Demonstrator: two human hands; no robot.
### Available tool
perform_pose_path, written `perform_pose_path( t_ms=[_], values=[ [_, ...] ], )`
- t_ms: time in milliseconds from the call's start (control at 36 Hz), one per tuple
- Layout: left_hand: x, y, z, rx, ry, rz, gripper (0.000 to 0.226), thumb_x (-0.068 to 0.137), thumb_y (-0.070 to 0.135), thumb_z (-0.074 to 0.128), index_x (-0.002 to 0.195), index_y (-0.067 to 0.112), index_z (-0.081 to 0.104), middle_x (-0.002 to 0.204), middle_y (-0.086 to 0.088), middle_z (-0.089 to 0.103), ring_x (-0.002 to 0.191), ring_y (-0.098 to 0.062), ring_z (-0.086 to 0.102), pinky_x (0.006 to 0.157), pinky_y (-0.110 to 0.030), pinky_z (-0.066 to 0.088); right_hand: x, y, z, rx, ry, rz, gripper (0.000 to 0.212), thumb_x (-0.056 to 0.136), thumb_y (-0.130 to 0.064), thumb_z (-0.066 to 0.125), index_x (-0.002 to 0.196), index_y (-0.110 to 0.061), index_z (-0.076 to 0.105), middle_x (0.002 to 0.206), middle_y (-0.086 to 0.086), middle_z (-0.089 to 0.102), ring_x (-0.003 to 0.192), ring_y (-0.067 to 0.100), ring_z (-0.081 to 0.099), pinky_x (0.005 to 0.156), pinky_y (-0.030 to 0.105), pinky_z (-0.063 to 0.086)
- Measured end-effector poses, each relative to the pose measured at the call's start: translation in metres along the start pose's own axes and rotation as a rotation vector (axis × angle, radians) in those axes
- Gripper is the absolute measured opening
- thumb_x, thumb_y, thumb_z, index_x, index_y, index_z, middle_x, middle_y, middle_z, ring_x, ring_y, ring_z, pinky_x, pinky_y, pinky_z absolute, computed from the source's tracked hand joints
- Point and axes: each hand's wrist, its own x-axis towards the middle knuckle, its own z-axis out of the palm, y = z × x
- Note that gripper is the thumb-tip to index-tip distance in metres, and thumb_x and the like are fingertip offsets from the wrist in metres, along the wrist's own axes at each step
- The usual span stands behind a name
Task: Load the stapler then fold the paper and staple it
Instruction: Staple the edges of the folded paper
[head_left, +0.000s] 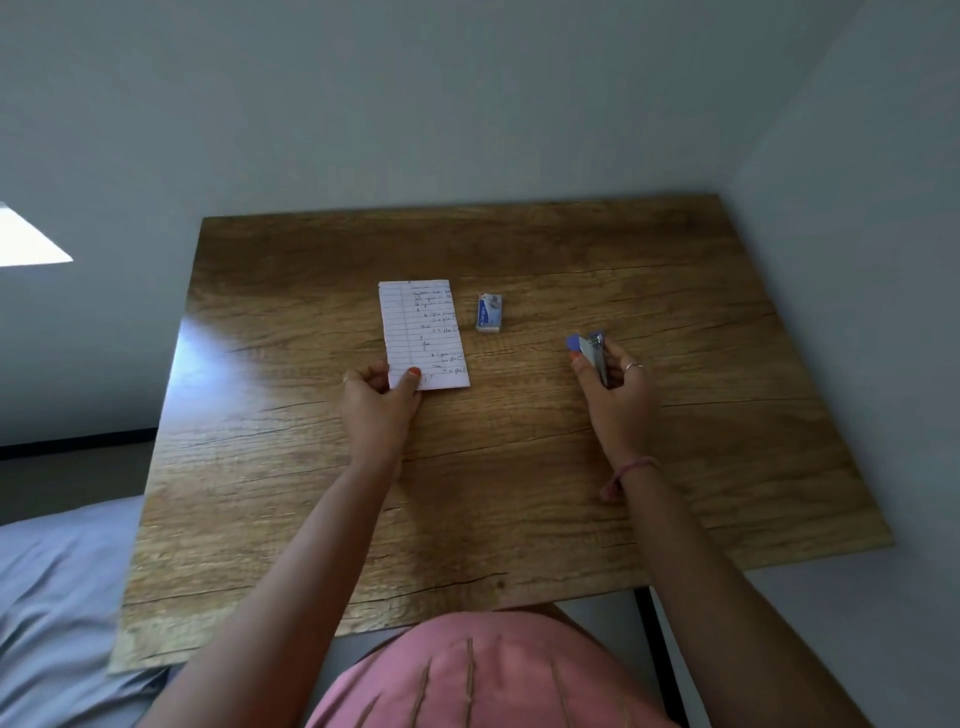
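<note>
A folded sheet of lined paper (422, 332) with handwriting lies on the wooden table (519, 457), left of centre. My left hand (379, 400) pinches its near left corner, thumb on top. My right hand (618, 400) grips a small metal stapler (597, 353) with a blue end, held just above the table to the right. A small blue and white staple box (489, 312) lies between the paper and the stapler, a little further back.
The table stands in a corner, with a wall behind it and another along its right edge. A bed with grey-blue bedding (57, 597) lies at the lower left. The table's black metal leg (660, 654) shows at the near right.
</note>
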Motion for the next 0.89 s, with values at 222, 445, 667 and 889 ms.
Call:
perform_pose_path(
  t_ms=[222, 445, 667, 889],
  values=[
    [0.003, 0.005, -0.006, 0.245, -0.062, 0.145, 0.041, 0.081, 0.024, 0.076, 0.112, 0.018, 0.049, 0.117, -0.004, 0.057, 0.105, -0.019, 0.059, 0.091, -0.041, 0.053, -0.003, -0.004, 0.001, -0.053, 0.017, -0.005, 0.05, 0.083, -0.042, 0.069, 0.125, -0.017, 0.059, 0.114, 0.002, 0.058, 0.093, 0.008, 0.058, 0.067, 0.01, 0.043],
    [-0.003, -0.005, -0.014, 0.556, -0.021, 0.36, 0.045, 0.088, 0.031, 0.066, 0.12, 0.006, 0.047, 0.129, -0.016, 0.037, 0.124, -0.033, 0.033, 0.105, -0.045, 0.032, -0.004, -0.011, 0.004, -0.03, 0.058, 0.051, 0.049, 0.084, -0.041, 0.068, 0.126, -0.018, 0.06, 0.114, 0.0, 0.057, 0.096, 0.009, 0.058, 0.068, 0.01, 0.042],
    [-0.002, -0.018, -0.015, 0.737, -0.032, 0.506, 0.063, 0.09, 0.05, 0.054, 0.138, 0.011, 0.038, 0.146, -0.013, 0.031, 0.137, -0.033, 0.025, 0.11, -0.051, 0.018, -0.009, -0.023, 0.023, 0.037, 0.094, 0.099, 0.043, 0.084, -0.036, 0.069, 0.121, -0.016, 0.061, 0.109, 0.002, 0.06, 0.091, 0.01, 0.061, 0.069, 0.016, 0.049],
    [-0.001, -0.022, -0.012, 0.849, -0.042, 0.559, 0.065, 0.094, 0.052, 0.044, 0.144, 0.011, 0.031, 0.15, -0.011, 0.029, 0.14, -0.029, 0.023, 0.111, -0.049, 0.018, 0.009, -0.041, 0.048, -0.098, 0.046, 0.063, 0.044, 0.083, -0.044, 0.067, 0.119, -0.018, 0.063, 0.103, -0.005, 0.063, 0.087, 0.007, 0.059, 0.061, 0.014, 0.042]
  ],
)
